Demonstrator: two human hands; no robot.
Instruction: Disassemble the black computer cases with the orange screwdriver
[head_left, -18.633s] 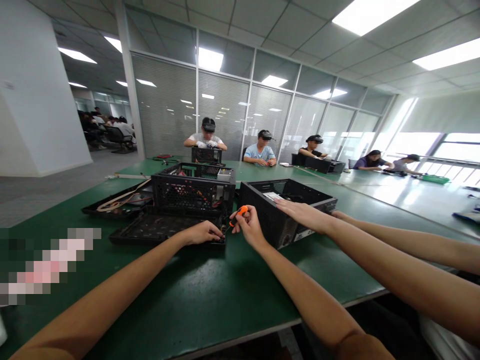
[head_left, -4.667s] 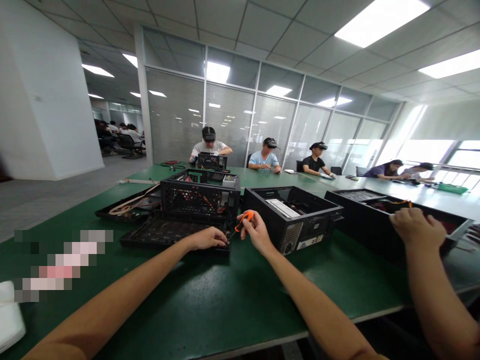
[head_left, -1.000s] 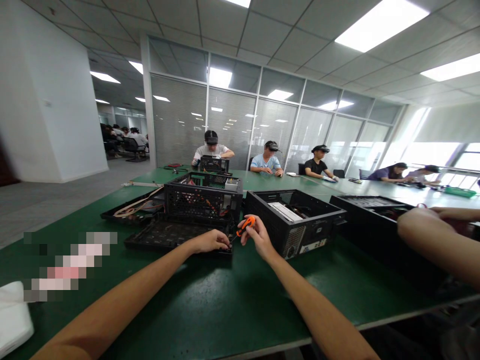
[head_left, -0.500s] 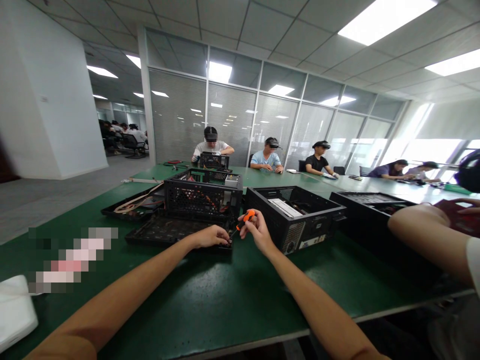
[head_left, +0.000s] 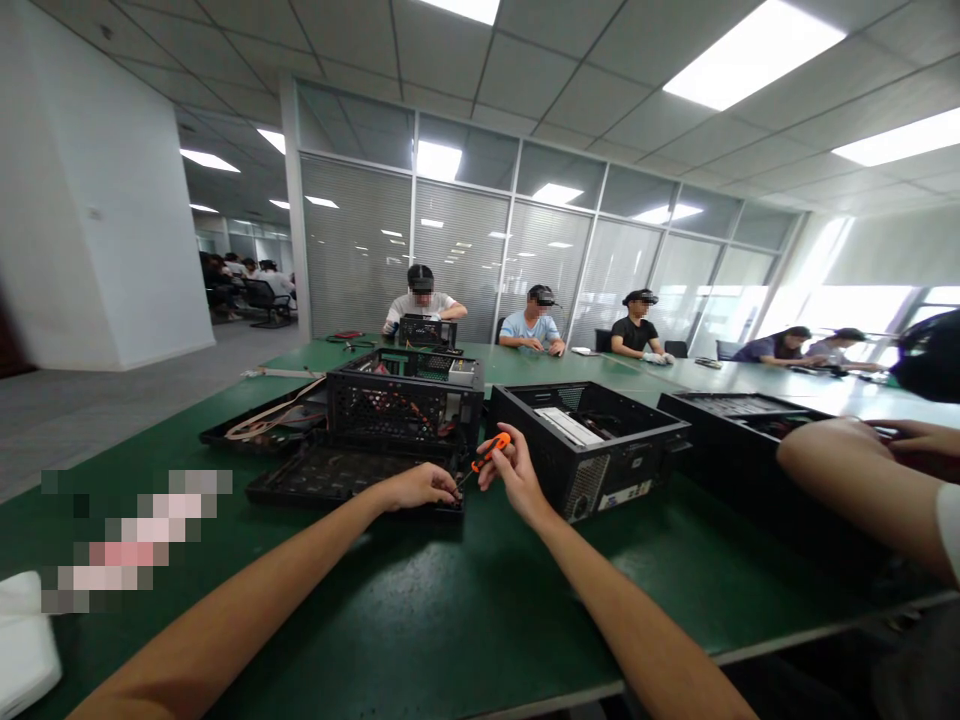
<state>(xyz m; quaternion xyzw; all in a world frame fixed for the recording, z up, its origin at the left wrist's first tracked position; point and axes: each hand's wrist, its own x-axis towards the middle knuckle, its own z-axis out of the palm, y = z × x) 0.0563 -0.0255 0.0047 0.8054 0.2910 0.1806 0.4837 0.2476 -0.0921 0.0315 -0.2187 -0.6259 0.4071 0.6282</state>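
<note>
My right hand [head_left: 516,472] is closed on the orange-and-black handle of a screwdriver [head_left: 491,452], whose shaft slopes down to the left. Its tip comes close to the fingers of my left hand [head_left: 421,487], at the right end of a flat black panel [head_left: 315,480]. Those left fingers are pinched at the panel's corner; what lies between them is too small to make out. Behind the panel stands an open black computer case [head_left: 405,405] with wires inside. Just right of my right hand is a second open computer case [head_left: 592,440].
A third black case [head_left: 727,420] stands to the right, beside a co-worker's arm [head_left: 847,480]. Another black panel with a pale cable [head_left: 274,412] lies at the left. A white object [head_left: 26,640] rests on the green table [head_left: 360,620] at near left. Several people sit across.
The screwdriver's handle has tipped lower, and its shaft now shows between my hands. My left hand stays at the panel's corner. The camera view has shifted slightly.
</note>
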